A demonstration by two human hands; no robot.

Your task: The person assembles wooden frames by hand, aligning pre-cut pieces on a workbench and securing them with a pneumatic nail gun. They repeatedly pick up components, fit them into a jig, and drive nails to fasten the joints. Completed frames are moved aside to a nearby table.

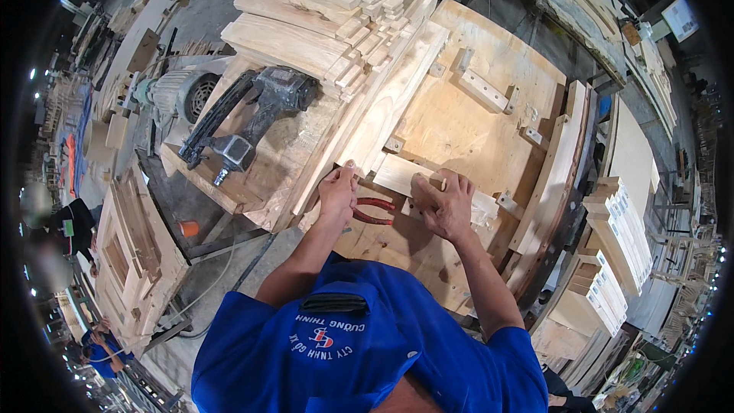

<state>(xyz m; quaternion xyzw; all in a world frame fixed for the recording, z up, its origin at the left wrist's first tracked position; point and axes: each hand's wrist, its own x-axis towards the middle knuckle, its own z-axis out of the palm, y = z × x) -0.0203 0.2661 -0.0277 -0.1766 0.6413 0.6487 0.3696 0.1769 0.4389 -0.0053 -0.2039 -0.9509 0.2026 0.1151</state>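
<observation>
My left hand [339, 193] is closed, thumb and fingers pinched together at the lower end of a long pale wooden board [386, 118]. Whatever lies between those fingertips is too small to make out. To its right, my right hand [445, 205] bends over a short wooden slat [401, 174], fingers curled and closed at its right part. The slat lies across a plywood jig board [451, 126], its left end close to the long board. Between my hands are red-handled pliers [375, 219], lying on the jig with their head hidden.
A black nail gun [260, 111] lies on the bench at left, below stacked wooden slats [298, 19]. Wooden blocks [483, 92] are fixed to the jig. An electric motor [183, 95] stands farther left. More curved wooden pieces [615, 241] are piled at right. Other people are at far left.
</observation>
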